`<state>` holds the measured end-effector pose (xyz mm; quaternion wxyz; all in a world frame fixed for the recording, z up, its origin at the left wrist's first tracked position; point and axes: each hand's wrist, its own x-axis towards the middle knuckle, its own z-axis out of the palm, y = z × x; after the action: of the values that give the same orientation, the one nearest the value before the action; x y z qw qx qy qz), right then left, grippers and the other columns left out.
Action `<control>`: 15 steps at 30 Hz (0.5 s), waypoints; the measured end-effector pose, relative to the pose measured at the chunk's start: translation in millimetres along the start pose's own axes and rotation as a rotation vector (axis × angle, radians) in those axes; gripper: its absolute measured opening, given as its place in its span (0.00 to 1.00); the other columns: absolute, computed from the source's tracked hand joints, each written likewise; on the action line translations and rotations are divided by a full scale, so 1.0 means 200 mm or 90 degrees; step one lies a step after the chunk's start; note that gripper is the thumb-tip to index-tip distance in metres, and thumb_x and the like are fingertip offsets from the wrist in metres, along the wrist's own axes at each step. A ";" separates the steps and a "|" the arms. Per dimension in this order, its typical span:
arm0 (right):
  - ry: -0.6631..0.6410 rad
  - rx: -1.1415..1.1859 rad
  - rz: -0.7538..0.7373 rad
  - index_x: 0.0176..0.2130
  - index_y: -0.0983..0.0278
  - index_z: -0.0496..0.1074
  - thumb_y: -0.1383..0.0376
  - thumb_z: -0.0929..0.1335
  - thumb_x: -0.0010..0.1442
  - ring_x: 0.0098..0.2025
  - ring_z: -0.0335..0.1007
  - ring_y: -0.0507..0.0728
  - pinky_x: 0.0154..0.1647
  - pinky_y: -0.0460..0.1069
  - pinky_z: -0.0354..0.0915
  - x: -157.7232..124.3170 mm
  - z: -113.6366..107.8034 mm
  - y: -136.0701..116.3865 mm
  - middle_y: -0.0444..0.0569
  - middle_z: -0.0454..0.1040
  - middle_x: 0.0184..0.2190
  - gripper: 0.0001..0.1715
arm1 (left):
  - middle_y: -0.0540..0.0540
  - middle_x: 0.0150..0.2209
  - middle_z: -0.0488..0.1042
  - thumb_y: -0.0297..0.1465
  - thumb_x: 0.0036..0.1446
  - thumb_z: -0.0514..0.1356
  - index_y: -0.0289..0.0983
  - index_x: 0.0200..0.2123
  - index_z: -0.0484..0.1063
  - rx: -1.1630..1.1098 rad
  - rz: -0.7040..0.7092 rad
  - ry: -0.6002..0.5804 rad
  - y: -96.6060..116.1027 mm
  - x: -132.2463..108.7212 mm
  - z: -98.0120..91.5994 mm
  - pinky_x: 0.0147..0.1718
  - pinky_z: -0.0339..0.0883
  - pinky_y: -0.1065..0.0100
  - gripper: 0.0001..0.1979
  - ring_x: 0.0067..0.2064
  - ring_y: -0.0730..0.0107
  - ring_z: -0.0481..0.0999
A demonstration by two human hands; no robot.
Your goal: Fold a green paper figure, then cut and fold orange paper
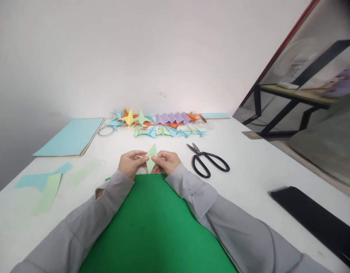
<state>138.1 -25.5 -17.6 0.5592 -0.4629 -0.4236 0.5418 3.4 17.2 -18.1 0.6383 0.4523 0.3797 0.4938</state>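
Note:
Between my two hands is a small pale green folded paper piece, pointed at its top and bottom. My left hand pinches its left side with thumb and fingers. On the other side, my right hand grips it, the thumb pressed on the paper's face. Both hands are raised at the far edge of a green mat. Black-handled scissors lie on the table to the right of my right hand, blades partly apart.
Folded paper shapes in several colours line the wall. Left are a stack of coloured sheets, a wire ring and loose blue strips and green strips. A long black object lies on the table at right.

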 end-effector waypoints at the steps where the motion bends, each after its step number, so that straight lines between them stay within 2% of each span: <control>1: -0.005 0.014 0.003 0.20 0.64 0.62 0.52 0.73 0.39 0.12 0.64 0.48 0.13 0.40 0.59 0.00 0.00 0.00 0.41 0.70 0.10 0.22 | 0.52 0.14 0.71 0.30 0.25 0.72 0.32 0.26 0.75 -0.020 -0.002 -0.001 0.00 0.00 0.00 0.20 0.67 0.71 0.18 0.17 0.76 0.69; 4: -0.026 0.034 0.019 0.21 0.64 0.61 0.50 0.73 0.39 0.12 0.66 0.49 0.13 0.40 0.59 0.00 0.00 0.00 0.42 0.72 0.11 0.23 | 0.55 0.12 0.66 0.29 0.26 0.71 0.32 0.27 0.75 -0.062 -0.007 0.010 0.02 0.00 0.01 0.19 0.66 0.73 0.18 0.17 0.78 0.68; 9: -0.070 -0.048 -0.009 0.19 0.63 0.60 0.48 0.70 0.42 0.06 0.53 0.46 0.06 0.40 0.49 0.02 -0.01 0.01 0.37 0.63 0.05 0.24 | 0.53 0.15 0.69 0.31 0.27 0.71 0.32 0.23 0.73 -0.075 -0.036 0.037 0.05 -0.01 0.03 0.17 0.64 0.74 0.16 0.17 0.80 0.66; 15: -0.082 -0.042 -0.023 0.21 0.62 0.58 0.49 0.68 0.45 0.07 0.56 0.47 0.07 0.40 0.50 0.03 -0.02 0.03 0.38 0.66 0.07 0.23 | 0.52 0.18 0.70 0.34 0.33 0.69 0.31 0.29 0.73 -0.095 -0.047 0.024 0.05 -0.01 0.02 0.15 0.62 0.74 0.18 0.16 0.82 0.63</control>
<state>140.4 -20.0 -23.6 0.5251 -0.4372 -0.4846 0.5461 4.1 16.2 -7.5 0.6810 0.3799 0.3703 0.5048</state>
